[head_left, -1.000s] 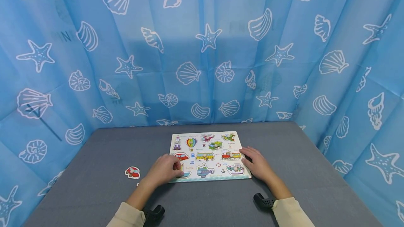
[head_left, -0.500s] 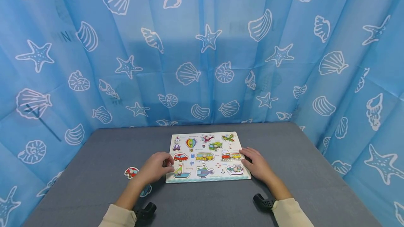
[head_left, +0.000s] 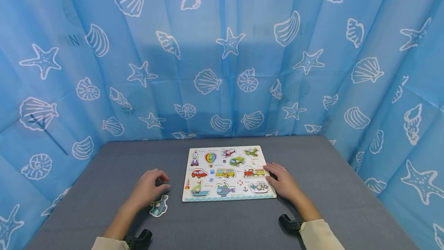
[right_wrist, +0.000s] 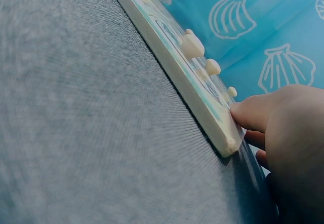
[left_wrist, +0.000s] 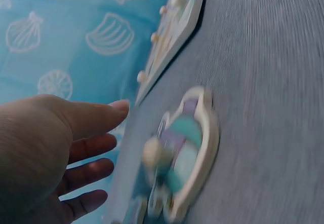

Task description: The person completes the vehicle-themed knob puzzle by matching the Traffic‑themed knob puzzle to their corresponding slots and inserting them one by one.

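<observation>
A knobbed puzzle board (head_left: pixel 204 179) with vehicle pictures lies flat on the grey table. My left hand (head_left: pixel 143 190) hovers to its left, fingers loosely bent and nothing between them. Just beneath that hand lies a loose teal and purple puzzle piece (head_left: pixel 158 206). In the left wrist view the same piece (left_wrist: pixel 190 153) shows its pale round knob, apart from the thumb. At the board's right edge, my right hand (head_left: pixel 283 182) rests with thumb and fingers touching the rim. The right wrist view has its thumb (right_wrist: pixel 250 113) on the board's corner.
The grey table (head_left: pixel 225 227) is bounded by a blue shell-print curtain (head_left: pixel 222 68) at the back and sides. Part of another piece (left_wrist: pixel 135 211) shows at the bottom of the left wrist view. Pale knobs stand up from the board.
My left hand has drawn back left from the board's lower left corner, uncovering the sailboat. It now covers the spot where a red piece lay. The right hand has stayed put.
</observation>
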